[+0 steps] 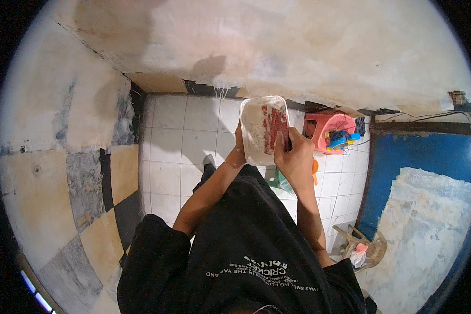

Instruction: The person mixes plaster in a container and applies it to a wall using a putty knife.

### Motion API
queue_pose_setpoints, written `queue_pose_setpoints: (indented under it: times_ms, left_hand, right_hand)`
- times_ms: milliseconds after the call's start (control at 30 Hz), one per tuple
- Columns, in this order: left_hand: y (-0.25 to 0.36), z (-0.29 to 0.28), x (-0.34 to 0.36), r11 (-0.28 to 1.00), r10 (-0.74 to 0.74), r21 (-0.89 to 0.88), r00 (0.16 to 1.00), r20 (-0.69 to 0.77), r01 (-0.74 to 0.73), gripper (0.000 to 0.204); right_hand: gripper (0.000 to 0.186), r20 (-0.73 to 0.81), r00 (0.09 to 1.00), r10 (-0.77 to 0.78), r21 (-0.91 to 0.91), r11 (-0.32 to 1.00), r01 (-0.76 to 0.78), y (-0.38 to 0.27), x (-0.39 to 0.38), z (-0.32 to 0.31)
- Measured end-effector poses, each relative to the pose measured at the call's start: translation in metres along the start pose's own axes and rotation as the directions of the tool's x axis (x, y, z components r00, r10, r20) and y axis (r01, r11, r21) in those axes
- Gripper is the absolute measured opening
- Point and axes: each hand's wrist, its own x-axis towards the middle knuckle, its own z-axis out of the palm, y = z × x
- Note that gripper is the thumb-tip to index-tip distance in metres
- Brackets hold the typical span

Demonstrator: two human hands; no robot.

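Left hand (239, 148) cupped round side of clear rectangular plastic tub (262, 129) smeared with white putty, held up over white tiled floor (175, 152). Right hand (293, 154) fingers curled tight on red flat scraper (275, 127), blade inside tub. Pink plastic stool (327, 128) near far wall.

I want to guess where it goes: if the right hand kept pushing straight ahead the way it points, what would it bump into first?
The right hand already presses a red scraper into the white tub, so it meets the tub's paste first. Beyond that is probably the plastered wall, though depth is unclear.

Translucent plastic tub (256, 128), putty-smeared; glossy floor tiles (167, 152); rough wall (298, 47).
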Motion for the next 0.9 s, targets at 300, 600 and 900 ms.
queue_pose_setpoints:
  times_ms: [300,600,900]
  left_hand:
    - [0.014,-0.028,-0.013,0.999,-0.028,-0.030,0.998,0.058,0.030,0.064]
    - [0.030,-0.013,-0.022,0.972,-0.011,0.220,0.948,-0.319,0.086,0.066]
    - [0.053,-0.033,-0.026,0.972,-0.017,0.224,0.966,-0.259,0.077,0.069]
  right_hand:
    - [0.018,-0.020,1.000,-0.023,-0.023,0.999,0.022,-0.020,-0.010,0.018]
    - [0.020,-0.032,0.999,0.040,-0.036,0.999,-0.041,-0.024,-0.012,0.024]
    - [0.021,-0.039,0.998,0.047,-0.009,0.999,-0.047,-0.022,-0.016,0.036]
